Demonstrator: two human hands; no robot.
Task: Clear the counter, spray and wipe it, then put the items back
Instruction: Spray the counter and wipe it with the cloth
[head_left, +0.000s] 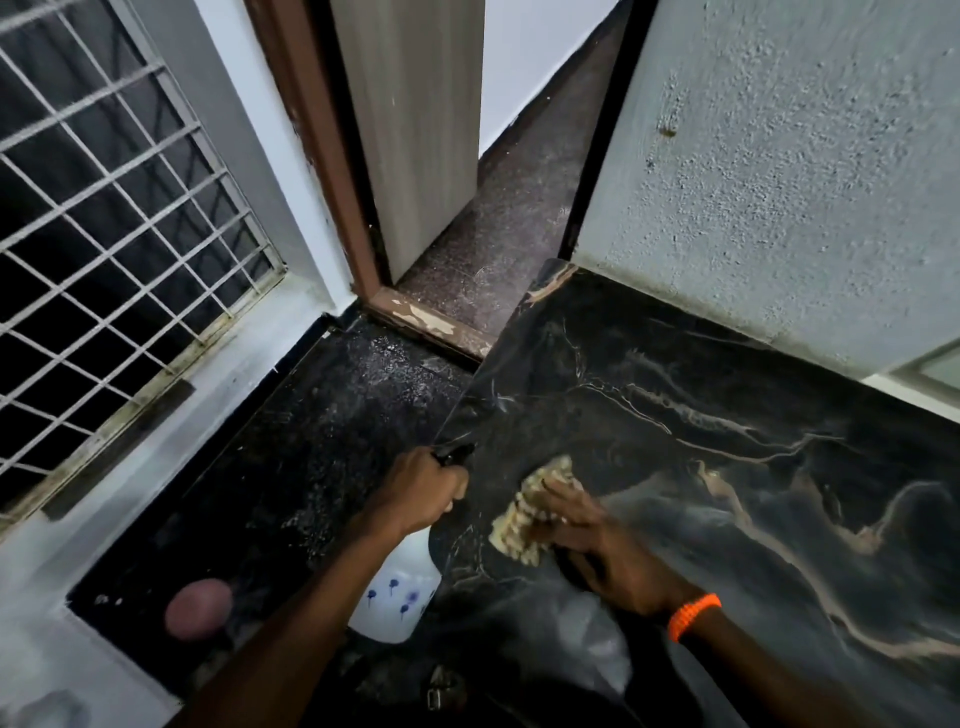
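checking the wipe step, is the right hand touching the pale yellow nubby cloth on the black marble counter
Touching. The head view shows the right hand lying on the pale yellow nubby cloth, fingers overlapping it, on the black marble counter.

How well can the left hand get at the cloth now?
Probably not: the left hand grips the bottle, and the right hand lies over part of the cloth.

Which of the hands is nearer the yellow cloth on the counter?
Right. The right hand lies on top of the yellow cloth; the left hand is apart from it to its left, gripping the spray bottle.
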